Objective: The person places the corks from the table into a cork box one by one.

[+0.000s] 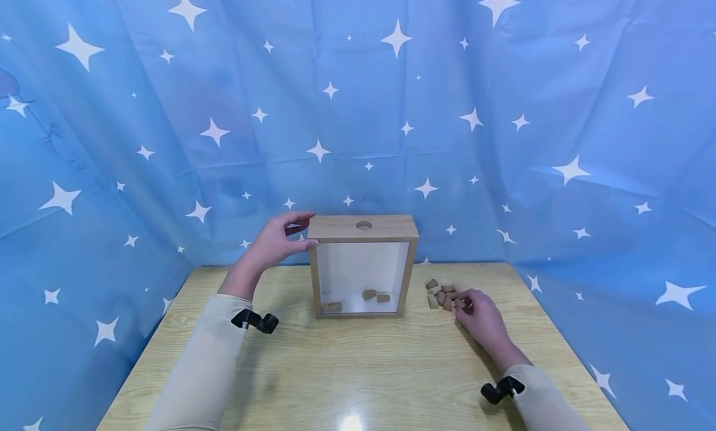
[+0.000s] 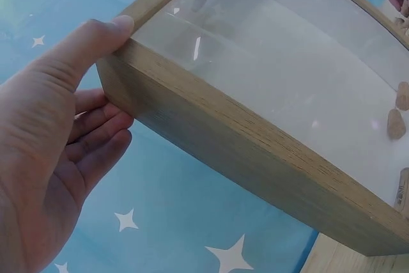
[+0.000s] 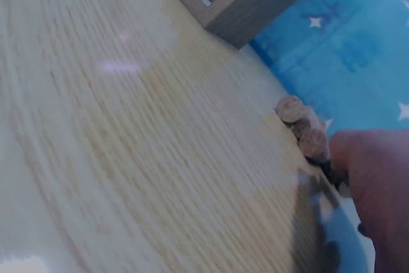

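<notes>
An upright wooden shadow box frame [image 1: 360, 231] stands on the table, with a clear front and a round hole in its top. My left hand [image 1: 279, 239] grips its upper left corner, thumb [image 2: 105, 39] on the front edge and fingers behind. Inside at the bottom lie a cork [image 1: 332, 307] on the left and two more corks [image 1: 369, 294] right of the middle. To the right of the frame, my right hand [image 1: 485, 322] reaches its bent fingers into a pile of corks [image 1: 440, 294]. Whether the fingertips pinch one is hidden by the hand.
The pale wood-grain table [image 1: 358, 369] carries the frame and the cork pile near its back edge. A blue curtain with white stars [image 1: 358, 107] hangs behind and along both sides. Black camera mounts [image 1: 254, 321] sit on both wrists.
</notes>
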